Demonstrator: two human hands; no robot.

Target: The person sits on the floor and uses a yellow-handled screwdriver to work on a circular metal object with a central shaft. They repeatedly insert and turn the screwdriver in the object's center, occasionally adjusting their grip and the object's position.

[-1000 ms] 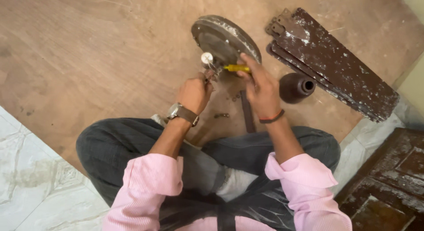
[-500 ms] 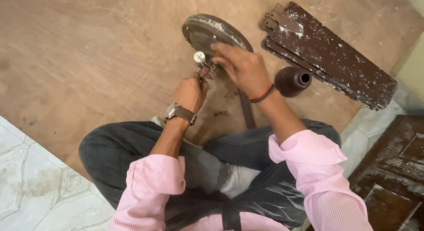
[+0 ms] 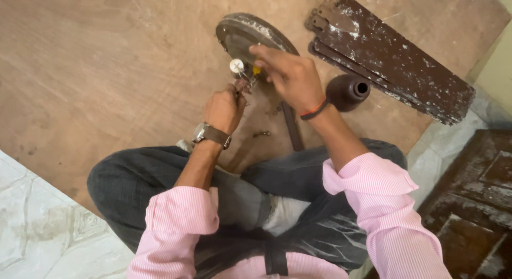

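We note: left hand (image 3: 224, 109) clenched on small metal part below round dusty metal disc (image 3: 246, 34); right hand (image 3: 290, 76) pinching yellow-handled tool (image 3: 256, 70) at fingertips.

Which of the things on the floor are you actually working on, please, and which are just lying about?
In hand:
round metal housing
yellow-handled tool, under the right hand
small fitting at the left hand

Lying about:
stacked brown blades
dark cup-shaped piece
loose screw
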